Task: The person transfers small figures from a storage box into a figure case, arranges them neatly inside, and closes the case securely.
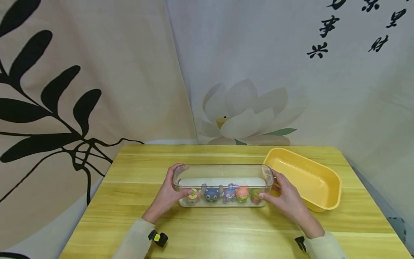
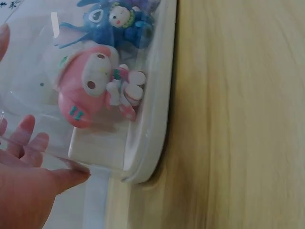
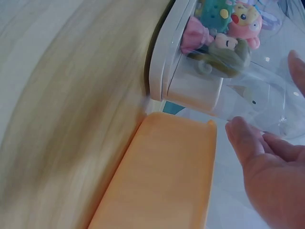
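A clear display box (image 1: 223, 205) with a pale base stands near the middle of the wooden table in the head view. My left hand (image 1: 169, 194) holds its left end, thumb at the front and fingers around the side. At the opposite end, my right hand (image 1: 287, 197) grips it the same way. Inside, several small figurines line the front: a pink-hooded one (image 2: 88, 86), a blue big-eared one (image 1: 211, 194), a purple one (image 1: 229, 194), a pink one in green (image 1: 242, 193) and a brown-haired one (image 3: 228, 55). A white step (image 1: 223, 181) lies behind them.
An empty yellow tub (image 1: 318, 172) sits on the table (image 1: 213, 233) at the right, its left corner close behind the box and my right hand. Printed curtains (image 1: 129, 72) hang behind the table's back edge.
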`<state>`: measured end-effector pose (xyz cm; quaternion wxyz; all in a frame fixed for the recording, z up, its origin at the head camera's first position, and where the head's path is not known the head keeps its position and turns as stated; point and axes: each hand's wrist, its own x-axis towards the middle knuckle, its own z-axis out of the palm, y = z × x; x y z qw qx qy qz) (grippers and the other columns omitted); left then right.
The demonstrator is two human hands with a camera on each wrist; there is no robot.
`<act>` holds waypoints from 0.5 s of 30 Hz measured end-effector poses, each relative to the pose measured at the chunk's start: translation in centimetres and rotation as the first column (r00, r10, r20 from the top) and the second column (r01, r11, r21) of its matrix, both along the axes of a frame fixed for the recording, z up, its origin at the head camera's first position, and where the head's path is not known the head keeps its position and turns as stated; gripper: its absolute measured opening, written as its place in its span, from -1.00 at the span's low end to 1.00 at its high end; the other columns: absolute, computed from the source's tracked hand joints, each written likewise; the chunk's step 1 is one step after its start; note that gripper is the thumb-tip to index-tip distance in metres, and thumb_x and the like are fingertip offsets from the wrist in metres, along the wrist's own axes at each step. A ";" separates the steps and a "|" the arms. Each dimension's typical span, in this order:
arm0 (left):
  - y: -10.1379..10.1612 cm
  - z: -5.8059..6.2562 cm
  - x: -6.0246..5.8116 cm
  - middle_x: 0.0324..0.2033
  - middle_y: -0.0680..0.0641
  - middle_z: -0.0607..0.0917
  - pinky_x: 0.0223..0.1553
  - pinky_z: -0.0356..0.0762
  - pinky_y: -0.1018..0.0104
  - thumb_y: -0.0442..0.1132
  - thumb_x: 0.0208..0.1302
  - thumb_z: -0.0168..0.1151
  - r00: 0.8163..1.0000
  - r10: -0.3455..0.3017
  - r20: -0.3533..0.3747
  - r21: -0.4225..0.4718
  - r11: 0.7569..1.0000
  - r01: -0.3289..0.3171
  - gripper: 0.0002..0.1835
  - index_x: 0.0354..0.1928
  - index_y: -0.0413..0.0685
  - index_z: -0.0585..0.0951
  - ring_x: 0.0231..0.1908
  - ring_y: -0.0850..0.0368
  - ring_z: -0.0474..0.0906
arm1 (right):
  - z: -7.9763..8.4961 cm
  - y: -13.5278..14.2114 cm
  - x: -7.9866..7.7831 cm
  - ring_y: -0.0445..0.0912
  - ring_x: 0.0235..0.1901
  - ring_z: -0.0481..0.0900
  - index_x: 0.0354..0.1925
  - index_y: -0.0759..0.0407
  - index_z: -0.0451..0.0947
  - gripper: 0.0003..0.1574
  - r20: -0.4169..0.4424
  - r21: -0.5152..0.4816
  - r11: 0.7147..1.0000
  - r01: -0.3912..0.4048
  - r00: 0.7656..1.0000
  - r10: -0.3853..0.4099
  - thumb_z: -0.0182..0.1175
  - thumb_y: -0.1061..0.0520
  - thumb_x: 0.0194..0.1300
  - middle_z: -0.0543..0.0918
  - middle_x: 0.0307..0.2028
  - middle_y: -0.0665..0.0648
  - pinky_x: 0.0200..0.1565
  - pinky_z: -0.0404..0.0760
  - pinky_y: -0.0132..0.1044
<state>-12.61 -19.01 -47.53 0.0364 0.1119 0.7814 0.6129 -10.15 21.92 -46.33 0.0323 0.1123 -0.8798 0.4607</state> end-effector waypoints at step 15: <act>-2.4 0.4 0.7 0.63 -0.12 0.06 0.42 -0.10 -0.57 0.22 0.55 0.05 0.962 -0.047 -0.267 -0.196 0.981 -0.007 -0.16 0.67 0.11 0.00 0.58 -0.30 -0.09 | 0.3 1.7 0.9 0.43 0.28 0.46 0.62 0.18 0.07 0.00 -0.224 0.156 0.987 0.044 0.975 -0.008 0.34 0.03 0.44 0.30 0.49 0.40 0.17 0.52 0.38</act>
